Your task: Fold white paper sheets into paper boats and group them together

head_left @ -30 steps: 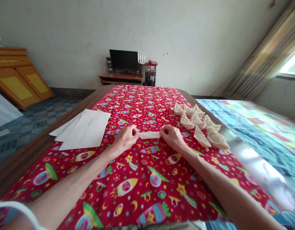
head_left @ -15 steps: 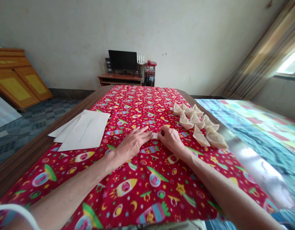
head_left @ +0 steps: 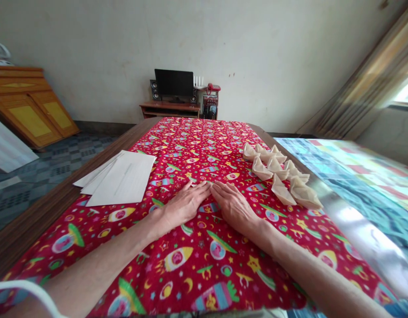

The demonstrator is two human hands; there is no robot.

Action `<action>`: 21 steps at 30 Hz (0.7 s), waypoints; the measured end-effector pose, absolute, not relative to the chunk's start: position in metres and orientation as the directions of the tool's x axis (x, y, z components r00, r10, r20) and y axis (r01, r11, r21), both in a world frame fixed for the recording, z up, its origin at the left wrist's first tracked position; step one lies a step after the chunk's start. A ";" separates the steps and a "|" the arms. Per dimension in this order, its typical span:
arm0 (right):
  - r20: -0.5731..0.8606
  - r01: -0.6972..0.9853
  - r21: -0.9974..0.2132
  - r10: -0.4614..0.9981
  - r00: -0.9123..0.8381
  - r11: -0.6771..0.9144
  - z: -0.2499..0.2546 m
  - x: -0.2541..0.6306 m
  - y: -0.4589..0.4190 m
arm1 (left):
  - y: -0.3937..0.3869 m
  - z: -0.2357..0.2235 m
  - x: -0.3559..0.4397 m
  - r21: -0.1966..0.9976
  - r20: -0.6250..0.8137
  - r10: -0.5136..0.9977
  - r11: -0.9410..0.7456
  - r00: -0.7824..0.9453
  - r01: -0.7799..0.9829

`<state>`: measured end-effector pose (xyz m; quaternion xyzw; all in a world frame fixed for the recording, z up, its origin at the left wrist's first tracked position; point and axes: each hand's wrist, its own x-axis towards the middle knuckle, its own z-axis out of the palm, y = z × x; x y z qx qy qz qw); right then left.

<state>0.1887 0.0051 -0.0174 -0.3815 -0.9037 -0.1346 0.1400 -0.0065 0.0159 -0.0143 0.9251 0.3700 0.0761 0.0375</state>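
Note:
My left hand lies on the red cloth with its fingers stretched out. My right hand is flat beside it, fingers straight and side by side. The fingertips of both hands meet at the middle. Beneath them is a narrow white paper strip, almost wholly hidden; only a sliver of white shows at the fingers. To the right stand several folded paper boats of cream paper, apart from my right hand. Left of my left hand rests a fanned stack of white paper sheets.
The cloth covers a long brown table. A bed adjoins its right side. Beyond the far end are a monitor with speakers and a red telephone. A wooden cabinet stands at the left.
My right hand has gone from curled fingers pinching the strip's right end to lying flat over it. My left hand stays down on the strip. The view has shifted slightly left.

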 end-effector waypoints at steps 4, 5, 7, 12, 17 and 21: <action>0.324 0.730 0.118 0.669 -0.669 0.673 -0.019 0.188 0.003 | 0.015 -0.012 -0.008 0.083 0.049 0.703 -0.710 0.709 0.699; 0.315 0.733 0.116 0.675 -0.667 0.670 -0.019 0.189 0.003 | 0.014 -0.012 -0.009 0.065 0.040 0.704 -0.710 0.709 0.701; 0.300 0.737 0.111 0.685 -0.664 0.666 -0.019 0.192 0.003 | 0.013 -0.011 -0.012 0.027 0.049 0.701 -0.713 0.711 0.701; 0.304 0.746 0.104 0.693 -0.654 0.658 -0.020 0.201 0.002 | 0.009 -0.010 -0.021 -0.023 0.092 0.700 -0.709 0.708 0.704; 0.337 0.769 0.105 0.705 -0.624 0.631 -0.021 0.209 0.003 | 0.005 -0.008 -0.023 -0.033 0.124 0.708 -0.698 0.696 0.716; 0.347 0.779 0.135 0.707 -0.616 0.613 -0.022 0.215 0.003 | 0.004 -0.008 -0.028 -0.055 0.150 0.715 -0.683 0.683 0.728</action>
